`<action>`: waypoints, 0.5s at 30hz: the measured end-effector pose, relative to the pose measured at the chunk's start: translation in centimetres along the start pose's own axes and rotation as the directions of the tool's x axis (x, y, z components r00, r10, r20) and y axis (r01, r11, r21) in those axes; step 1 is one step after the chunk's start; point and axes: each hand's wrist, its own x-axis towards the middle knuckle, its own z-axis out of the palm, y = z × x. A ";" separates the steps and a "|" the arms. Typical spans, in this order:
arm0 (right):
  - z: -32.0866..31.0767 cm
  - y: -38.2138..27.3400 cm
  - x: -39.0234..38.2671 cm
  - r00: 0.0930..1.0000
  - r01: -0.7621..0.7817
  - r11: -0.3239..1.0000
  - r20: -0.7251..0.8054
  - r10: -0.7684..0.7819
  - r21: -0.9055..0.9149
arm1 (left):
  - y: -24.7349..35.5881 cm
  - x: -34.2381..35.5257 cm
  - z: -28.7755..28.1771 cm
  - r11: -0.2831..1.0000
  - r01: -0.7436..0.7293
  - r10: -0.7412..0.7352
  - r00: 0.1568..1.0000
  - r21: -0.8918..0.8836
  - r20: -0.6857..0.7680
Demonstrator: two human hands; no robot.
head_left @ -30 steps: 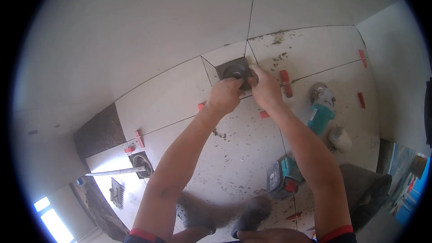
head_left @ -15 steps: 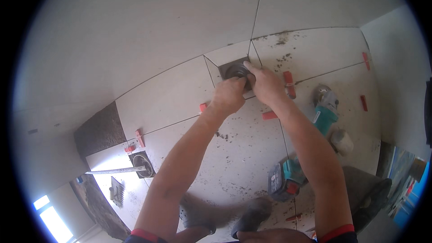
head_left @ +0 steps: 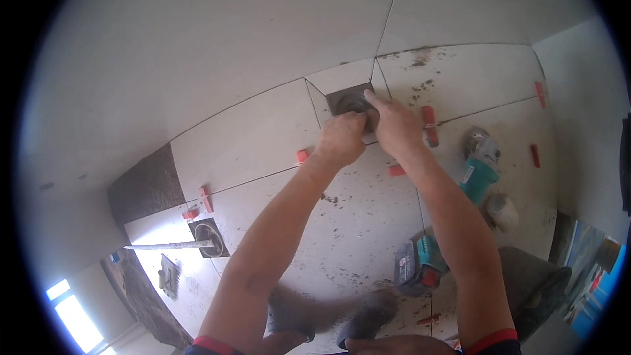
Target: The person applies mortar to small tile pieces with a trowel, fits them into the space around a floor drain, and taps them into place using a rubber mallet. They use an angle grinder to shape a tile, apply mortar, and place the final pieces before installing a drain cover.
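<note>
A dark square floor drain (head_left: 342, 100) with a round centre sits in a cutout among pale tiles, close to the wall. My left hand (head_left: 341, 139) is closed at the drain's near side, its knuckles up; what its fingertips grip is hidden. From the right, my right hand (head_left: 399, 126) takes hold of the drain, one digit stretched along the top plate and the other fingers curled down over the opening. Both hands nearly touch each other there.
Red tile wedges (head_left: 429, 126) dot the joints. To the right lie a teal angle grinder (head_left: 478, 174) with battery (head_left: 409, 269), a whitish cup-like object (head_left: 502, 212) and a dark bucket (head_left: 529, 279). At left are a second drain (head_left: 219, 231), a long strip (head_left: 167, 246) and a notched trowel (head_left: 169, 276).
The view has shifted slightly, so the scene sits a little further right. Both hands stay at the drain with almost the same grip.
</note>
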 end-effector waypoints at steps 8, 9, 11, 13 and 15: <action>-0.1 -0.1 -0.2 1.000 -0.011 0.999 0.014 0.011 -0.037 | -0.1 0.1 0.0 1.000 0.018 -0.018 1.000 0.003 0.013; -0.1 0.0 -0.2 1.000 -0.008 0.999 0.011 0.008 -0.038 | 0.0 0.1 0.0 1.000 0.017 -0.017 1.000 0.001 0.016; 0.1 -0.1 -0.3 1.000 0.005 1.000 -0.010 -0.006 -0.028 | -0.4 0.1 0.0 0.998 0.028 -0.028 1.000 -0.062 -0.009; 0.0 -0.1 -0.3 0.999 0.022 1.000 -0.031 -0.022 -0.014 | -1.2 0.1 -0.2 0.985 -0.019 -0.003 0.992 -0.170 -0.130; -0.1 -0.1 -0.4 0.998 0.036 0.999 -0.051 -0.036 -0.001 | -2.9 0.2 -1.1 0.941 -0.145 0.033 0.939 -0.307 -0.341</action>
